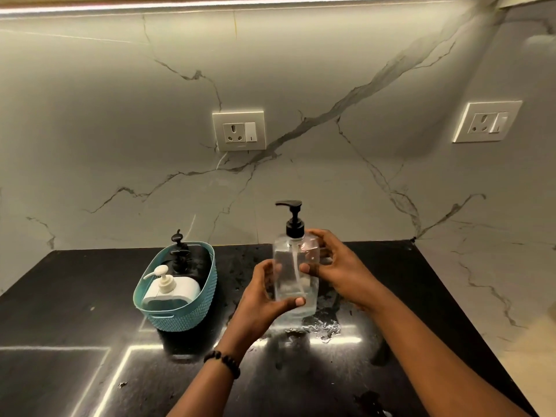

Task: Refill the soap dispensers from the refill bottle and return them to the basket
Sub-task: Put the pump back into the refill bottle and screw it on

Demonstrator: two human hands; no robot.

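Head view looks down on a black glossy desk [75, 281] against a marble wall. Just right of the teal basket [183, 314], a clear bottle [296, 275] with a black pump [292, 219] stands upright, held between both hands; whether its base touches the desk or hangs slightly above it cannot be told. The left hand [264, 299] is wrapped around the lower part of the bottle on the side nearer the basket, thumb across the front. The right hand [337, 266] grips the upper part from the side away from the basket, fingers reaching behind the shoulder of the bottle. A dark bead bracelet [224, 361] sits on the left wrist. Inside the basket, a white dispenser [171, 291] with a cream pump lies toward the near end, and two dark pump tops [179, 251] rise at the far end. Wet patches [322, 326] shine on the desk right of the basket, near the bottle's base. On the wall above and beyond the basket is a socket plate [239, 131].
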